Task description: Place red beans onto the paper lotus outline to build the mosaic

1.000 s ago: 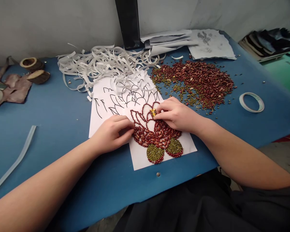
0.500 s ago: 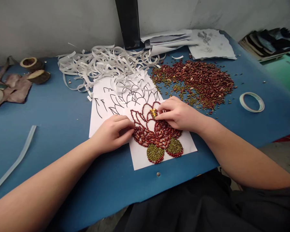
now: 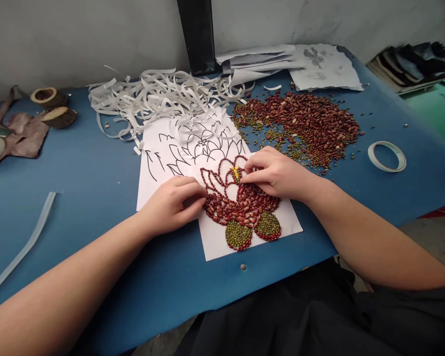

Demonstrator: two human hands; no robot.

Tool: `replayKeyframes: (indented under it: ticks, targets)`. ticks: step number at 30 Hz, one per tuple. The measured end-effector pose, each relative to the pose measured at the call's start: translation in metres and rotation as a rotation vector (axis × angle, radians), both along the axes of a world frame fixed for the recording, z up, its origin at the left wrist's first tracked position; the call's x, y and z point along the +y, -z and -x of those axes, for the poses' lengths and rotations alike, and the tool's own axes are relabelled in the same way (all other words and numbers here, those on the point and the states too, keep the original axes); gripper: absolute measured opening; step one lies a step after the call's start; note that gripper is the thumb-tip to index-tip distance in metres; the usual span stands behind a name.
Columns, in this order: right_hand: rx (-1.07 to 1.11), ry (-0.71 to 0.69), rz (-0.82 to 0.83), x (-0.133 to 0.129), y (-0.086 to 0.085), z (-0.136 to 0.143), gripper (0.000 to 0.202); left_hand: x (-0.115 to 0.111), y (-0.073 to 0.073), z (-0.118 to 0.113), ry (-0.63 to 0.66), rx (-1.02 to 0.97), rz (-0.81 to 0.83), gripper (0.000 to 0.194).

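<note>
A flower picture made of red and green beans (image 3: 252,205) covers the near part of a white paper sheet (image 3: 215,247). My left hand (image 3: 174,203) rests at its left edge, with fingers curled and tips against the red beans; what they hold, if anything, is hidden. Over the upper right petals, my right hand (image 3: 272,172) is closed in a pinch beside the small yellow centre (image 3: 236,172). Anything between those fingertips is too small to make out. Behind the beans, a white sheet with a black line drawing of a flower (image 3: 203,148) lies partly under paper strips.
Curled white paper strips (image 3: 144,94) are heaped at the back. Mixed loose beans (image 3: 311,123) are piled behind my right hand. A tape roll (image 3: 386,156) lies to the right, wooden pieces (image 3: 59,117) at back left, and a pale strip (image 3: 25,242) at left.
My right hand has shifted very slightly to the right, away from the yellow centre. My left hand and the bean picture stay in place.
</note>
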State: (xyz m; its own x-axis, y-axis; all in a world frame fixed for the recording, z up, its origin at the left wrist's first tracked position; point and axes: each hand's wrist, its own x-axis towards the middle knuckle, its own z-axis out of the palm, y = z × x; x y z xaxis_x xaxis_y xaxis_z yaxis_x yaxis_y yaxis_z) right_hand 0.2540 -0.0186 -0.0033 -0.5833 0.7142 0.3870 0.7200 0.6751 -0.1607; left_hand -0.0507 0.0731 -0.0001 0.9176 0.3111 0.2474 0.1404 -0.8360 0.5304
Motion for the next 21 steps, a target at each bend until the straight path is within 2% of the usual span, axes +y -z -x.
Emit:
replayKeyframes:
  ticks: [21]
  targets:
    - [-0.003, 0.01, 0.043, -0.0006, -0.0001, 0.0016, 0.026, -0.0001, -0.0012, -0.0003, -0.002, 0.011, 0.001, 0.017]
